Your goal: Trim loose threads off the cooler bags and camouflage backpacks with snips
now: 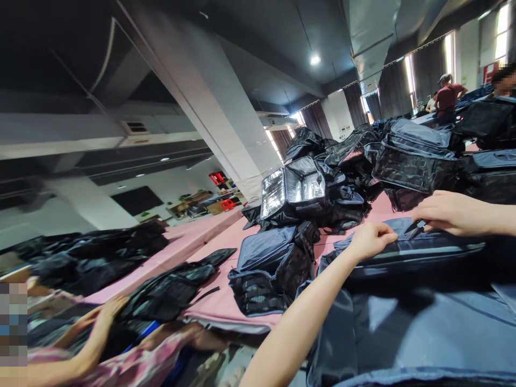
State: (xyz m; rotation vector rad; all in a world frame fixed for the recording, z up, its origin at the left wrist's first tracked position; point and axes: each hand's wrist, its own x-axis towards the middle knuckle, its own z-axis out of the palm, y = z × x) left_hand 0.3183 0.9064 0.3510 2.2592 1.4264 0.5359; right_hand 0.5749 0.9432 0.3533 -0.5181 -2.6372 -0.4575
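A large open bag [447,328] with a blue-grey lining lies in front of me at the right. My left hand [371,239] is pinched closed at the bag's far edge; whatever lies between its fingertips is too small to make out. Just right of it, my right hand [451,213] is closed around small black thread snips [414,230]. Their pointed blades face the left hand, close above the bag's seam. The palm side of the right hand is hidden.
Beyond my hands, dark camouflage bags are heaped on a pink table [217,263]. One open bag [304,185] shows a silver lining. At the left, a co-worker's arm [94,333] reaches to a dark bag [173,293]. Another person [448,99] stands far back.
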